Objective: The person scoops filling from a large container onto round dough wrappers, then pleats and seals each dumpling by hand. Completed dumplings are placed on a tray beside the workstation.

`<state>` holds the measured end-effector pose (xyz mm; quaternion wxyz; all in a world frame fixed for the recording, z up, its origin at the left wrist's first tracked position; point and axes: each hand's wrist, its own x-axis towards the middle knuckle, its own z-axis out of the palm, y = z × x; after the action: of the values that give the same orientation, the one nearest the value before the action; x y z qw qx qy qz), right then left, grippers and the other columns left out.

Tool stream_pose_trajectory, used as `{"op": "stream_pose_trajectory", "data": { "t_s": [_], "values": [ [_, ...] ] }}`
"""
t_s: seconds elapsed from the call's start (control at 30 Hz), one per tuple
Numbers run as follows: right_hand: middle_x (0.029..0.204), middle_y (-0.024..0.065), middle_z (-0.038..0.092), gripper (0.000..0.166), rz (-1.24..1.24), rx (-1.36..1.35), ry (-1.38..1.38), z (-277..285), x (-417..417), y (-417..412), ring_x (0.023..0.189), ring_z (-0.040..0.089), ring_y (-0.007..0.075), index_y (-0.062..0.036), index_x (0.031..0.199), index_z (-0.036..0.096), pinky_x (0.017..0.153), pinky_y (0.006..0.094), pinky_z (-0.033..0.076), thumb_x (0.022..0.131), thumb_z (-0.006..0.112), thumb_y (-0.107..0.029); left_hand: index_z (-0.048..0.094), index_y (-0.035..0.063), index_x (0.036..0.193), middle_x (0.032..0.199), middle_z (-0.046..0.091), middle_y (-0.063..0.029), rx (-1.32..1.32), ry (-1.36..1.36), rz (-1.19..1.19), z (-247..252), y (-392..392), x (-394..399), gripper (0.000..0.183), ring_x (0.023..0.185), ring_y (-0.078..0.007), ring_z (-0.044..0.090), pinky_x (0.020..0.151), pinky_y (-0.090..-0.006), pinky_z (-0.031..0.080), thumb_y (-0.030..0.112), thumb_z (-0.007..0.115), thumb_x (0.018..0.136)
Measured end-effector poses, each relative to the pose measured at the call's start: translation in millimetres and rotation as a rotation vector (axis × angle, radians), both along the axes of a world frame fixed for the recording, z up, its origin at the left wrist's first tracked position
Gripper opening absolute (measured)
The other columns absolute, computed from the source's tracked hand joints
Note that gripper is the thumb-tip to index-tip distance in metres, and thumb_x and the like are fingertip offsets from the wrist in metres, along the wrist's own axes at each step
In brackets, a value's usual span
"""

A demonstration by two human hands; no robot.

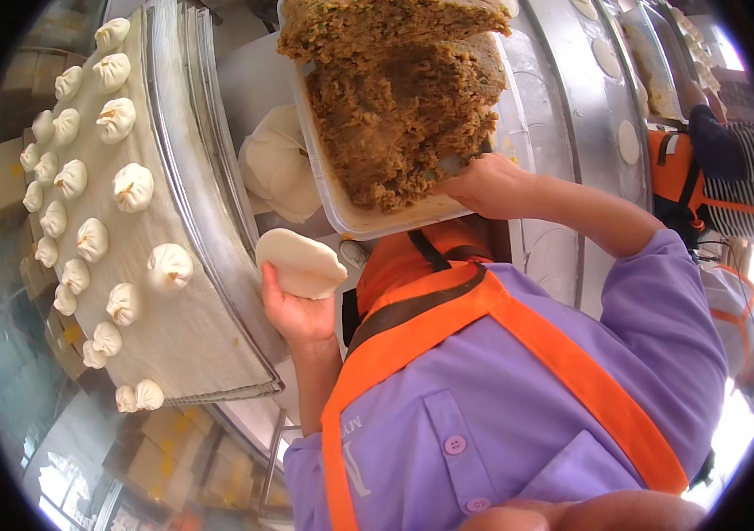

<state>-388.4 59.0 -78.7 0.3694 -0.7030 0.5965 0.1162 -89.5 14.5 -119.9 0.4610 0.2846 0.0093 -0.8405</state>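
Note:
My left hand [298, 310] holds a flat round dough wrapper [300, 263] on its palm and fingers, near the edge of the stacked trays. My right hand [486, 186] is at the near right side of a plastic tub [383, 229] of brown minced filling [397, 126]. Its fingers are closed around a tool whose handle they hide; a bit of flat blade [453, 164] shows against the filling. A pile of dough wrappers [277, 162] lies left of the tub. Pleated buns [133, 188] sit in rows on the cloth-lined tray [197, 345] at left.
Several trays [207, 99] are stacked under the buns. To the right runs a metal conveyor [599, 133] with round wrappers [628, 142] on it. Beyond it a co-worker in a striped top [742, 172] stands beside another tray of filling [652, 63]. Cardboard boxes [164, 445] stand at lower left.

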Motion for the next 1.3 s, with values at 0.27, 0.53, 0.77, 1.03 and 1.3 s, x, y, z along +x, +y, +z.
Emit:
{"op": "stream_pose_trajectory", "data": {
  "t_s": [0.27,0.53,0.77,1.03,1.3],
  "values": [
    [0.086,0.0149,0.063,0.023,-0.391,-0.193,-0.571,-7,-8,6,0.073,0.060,0.0322,-0.0068,0.101,0.063,0.067,0.0377,0.048,0.080,0.054,-0.008,0.039,0.0031,0.124,0.122,0.048,-0.0109,0.014,-0.269,-0.075,19,-1,-17,0.046,0.111,-0.0274,0.048,0.092,-0.0460,0.040,0.032,0.047,0.089],
    [0.065,0.0058,0.051,0.045,-0.293,-0.861,-0.186,30,34,12,0.059,0.055,0.0232,-0.0097,0.112,0.057,0.052,0.0347,0.045,0.067,0.057,-0.005,0.038,0.0041,0.124,0.118,0.050,-0.0087,-0.211,-0.142,-0.061,29,-28,-98,0.052,0.109,-0.0241,0.049,0.092,-0.0399,0.041,0.042,0.046,0.089],
    [0.066,0.0035,0.047,0.043,-0.281,-1.033,-0.300,4,46,22,0.055,0.049,0.0188,-0.0094,0.114,0.056,0.050,0.0307,0.042,0.072,0.054,-0.004,0.040,0.0104,0.121,0.115,0.050,-0.0058,-0.293,-0.224,-0.123,29,-34,-115,0.036,0.105,-0.0215,0.050,0.086,-0.0390,0.047,0.022,0.052,0.089],
    [0.064,-0.0079,0.045,0.026,-1.124,-0.140,-1.253,46,31,22,0.055,0.037,0.0001,-0.0066,0.113,0.058,0.048,0.0187,0.031,0.090,0.048,-0.014,0.040,0.0094,0.122,0.119,0.049,-0.0058,-0.306,-0.091,-0.099,13,-32,-111,0.035,0.108,-0.0223,0.049,0.090,-0.0407,0.044,0.019,0.050,0.090],
    [0.060,0.0054,0.052,0.025,-0.531,-0.507,0.038,51,-43,-11,0.060,0.054,0.0176,-0.0069,0.103,0.062,0.054,0.0334,0.042,0.080,0.052,-0.010,0.043,0.0075,0.121,0.114,0.053,-0.0076,-0.131,-0.034,-0.209,21,-34,-96,0.039,0.104,-0.0256,0.052,0.078,-0.0401,0.047,0.031,0.047,0.089]
  ]
}}
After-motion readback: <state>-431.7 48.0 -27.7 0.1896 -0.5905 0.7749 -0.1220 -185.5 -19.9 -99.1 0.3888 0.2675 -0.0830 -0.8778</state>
